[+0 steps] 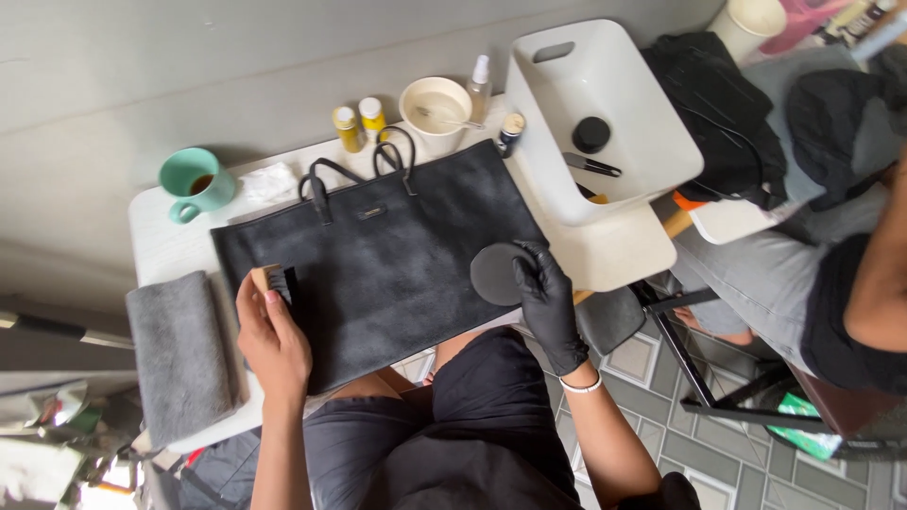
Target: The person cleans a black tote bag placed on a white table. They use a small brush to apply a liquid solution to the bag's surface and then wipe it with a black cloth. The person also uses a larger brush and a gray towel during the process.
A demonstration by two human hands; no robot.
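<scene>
Gripping wooden brush (276,280) in left hand (272,342); gloved right hand (548,300) fingers pinching round black pad (495,274) on black suede bag (378,255).

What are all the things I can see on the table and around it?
Suede tote bag: 1, black, flat in the table's middle.
Wooden brush: 1, tan with dark bristles, on the bag's left edge, in the left hand.
Round pad: 1, black, on the bag's right edge, in the right hand.
Folded towel: 1, grey, table's left end.
Mug: 1, teal, back left.
Small bottles: 2, yellow, behind the bag.
Bowl: 1, cream, behind the bag.
Spray bottle: 1, clear, beside the bowl.
Plastic bin: 1, white, right.
Table: 1, white.
Left hand: 1, bare.
Right hand: 1, black glove.
</scene>
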